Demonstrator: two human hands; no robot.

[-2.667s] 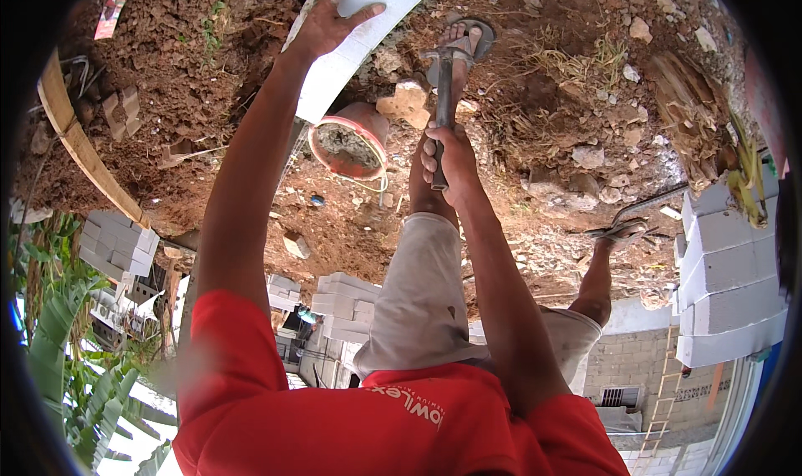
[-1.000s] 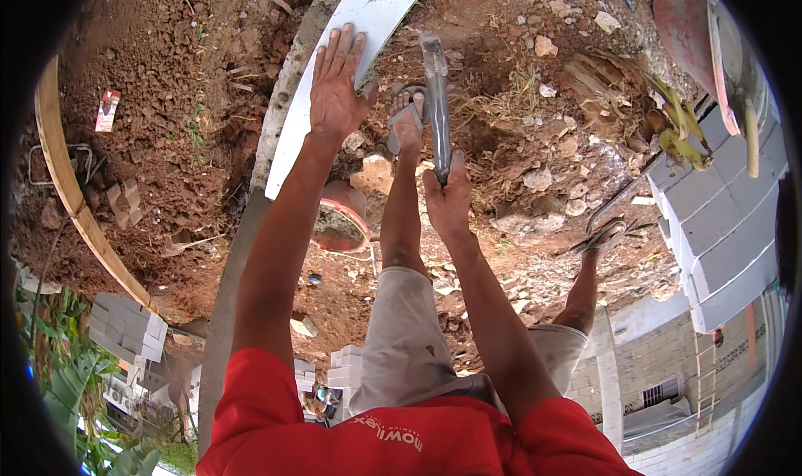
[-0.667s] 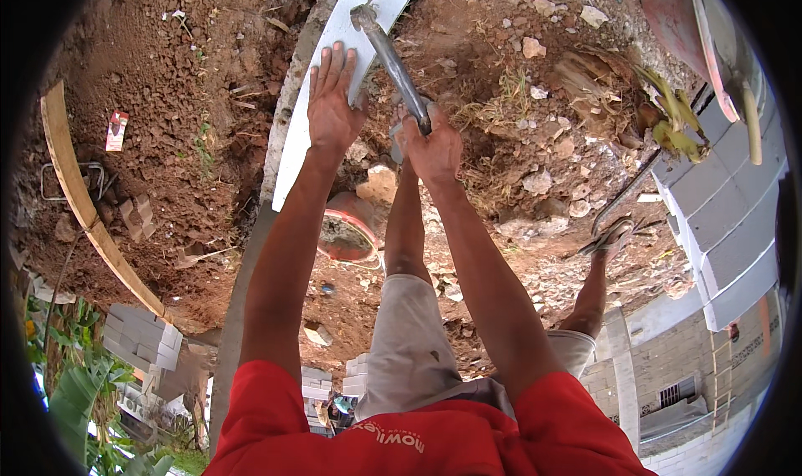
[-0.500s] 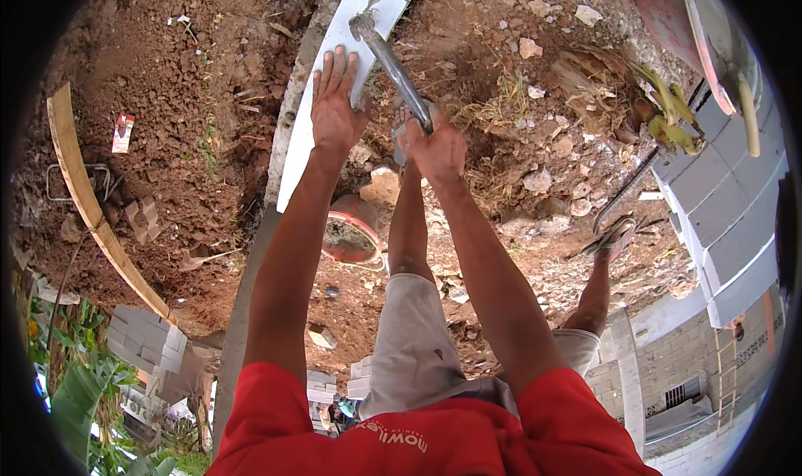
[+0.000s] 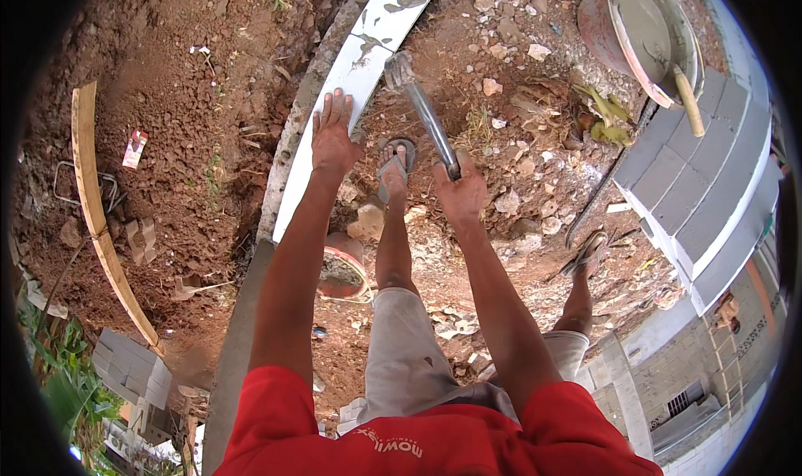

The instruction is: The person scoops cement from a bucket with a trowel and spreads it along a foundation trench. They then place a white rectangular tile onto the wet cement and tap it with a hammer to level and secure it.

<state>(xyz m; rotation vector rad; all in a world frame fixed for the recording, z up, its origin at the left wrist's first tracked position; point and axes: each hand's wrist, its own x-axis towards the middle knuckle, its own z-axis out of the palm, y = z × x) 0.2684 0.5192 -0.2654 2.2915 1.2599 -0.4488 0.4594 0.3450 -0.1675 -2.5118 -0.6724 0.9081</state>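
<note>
My left hand lies flat on a long white board, fingers stretched toward its far end. The board rests along a narrow concrete wall top and carries grey mortar smears. In my right hand is a hammer, gripped near the end of its metal handle. Its mortar-caked head points away from me, just right of the board and apart from it.
A bucket of grey mortar with a wooden-handled tool stands far right, near stacked grey blocks. Another bucket sits beside my left forearm. A curved wooden strip lies left on reddish soil. Rubble surrounds my sandalled foot.
The hammer has moved right, from over the white board to beside it. My left hand stays flat on the board. The view has shifted, showing more of the mortar bucket.
</note>
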